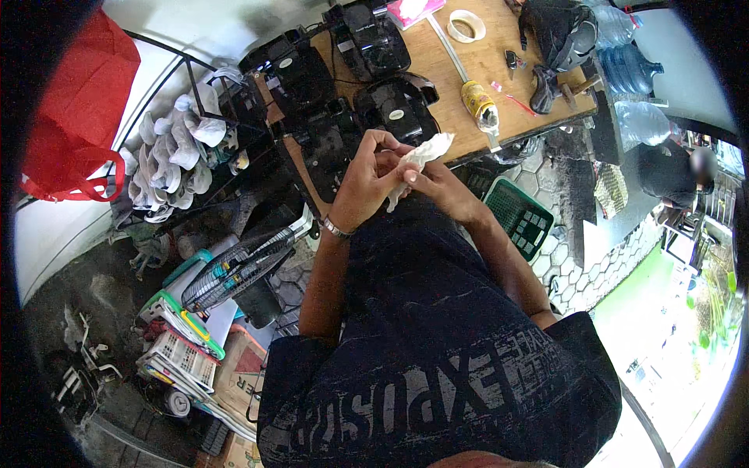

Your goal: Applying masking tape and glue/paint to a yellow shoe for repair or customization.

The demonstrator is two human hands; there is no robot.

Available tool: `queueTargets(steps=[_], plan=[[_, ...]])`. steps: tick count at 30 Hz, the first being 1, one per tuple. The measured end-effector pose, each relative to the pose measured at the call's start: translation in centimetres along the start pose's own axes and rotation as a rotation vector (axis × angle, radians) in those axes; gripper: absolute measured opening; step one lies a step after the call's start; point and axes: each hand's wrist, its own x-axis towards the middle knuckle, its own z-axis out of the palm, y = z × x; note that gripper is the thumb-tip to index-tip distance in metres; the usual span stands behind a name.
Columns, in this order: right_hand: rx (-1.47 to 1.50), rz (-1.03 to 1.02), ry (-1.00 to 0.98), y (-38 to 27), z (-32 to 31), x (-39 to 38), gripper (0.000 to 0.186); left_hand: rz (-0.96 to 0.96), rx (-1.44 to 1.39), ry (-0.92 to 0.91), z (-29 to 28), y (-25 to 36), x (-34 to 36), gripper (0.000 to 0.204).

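A crumpled white tissue or thin cloth (429,150) is bunched between my two hands in front of my chest, one end pointing up to the right and a loose tail hanging below. My left hand (365,175), with a metal watch band at the wrist, has its fingers curled around the near part of it. Thumb and fingers of my right hand (446,191) pinch it from the other side. Just beyond my hands, on the table's edge, stand several glossy black plastic units (396,109); whether anything else lies inside the bunched tissue is hidden.
The wooden table (445,74) bears a tape roll (468,26), a yellow-labelled bottle (479,103), a long metal ruler and a hammer. A green crate (518,217) stands below at right, a fan (242,269) at left. Another person (667,173) is at far right.
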Motion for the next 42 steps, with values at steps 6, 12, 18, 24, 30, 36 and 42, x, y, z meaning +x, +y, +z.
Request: queueTargets(steps=[6, 12, 18, 24, 30, 36, 42], plan=[[0.138, -0.066, 0.099, 0.3, 1.3, 2.2, 0.037, 0.039, -0.010, 0.101, -0.5, -0.6, -0.6, 0.041], [-0.359, -0.260, 0.328, 1.5, 1.8, 3.2, 0.035, 0.228, 0.185, 0.184, -0.6, -0.6, -0.8, 0.034], [-0.026, -0.401, 0.927, -0.7, -4.0, 4.1, 0.033, 0.117, 0.141, 0.384, -7.5, 5.2, -4.0, 0.022], [0.078, -0.300, 0.818, 0.0, -7.3, 1.4, 0.037, 1.124, 0.695, 1.131, -25.8, 25.9, -9.4, 0.010], [0.074, -0.128, 0.615, -0.1, -3.0, 1.0, 0.041, 0.227, 2.136, 1.401, -42.4, 37.1, -7.8, 0.056], [0.059, 0.008, 0.342, -1.6, -1.6, -0.9, 0.041, 0.798, 1.990, 1.256, -33.3, 37.0, -8.3, 0.049], [-0.012, 0.182, 0.091, -2.5, -3.7, -1.0, 0.043, 0.634, 0.743, 0.138, -6.3, 12.8, 2.1, 0.039]])
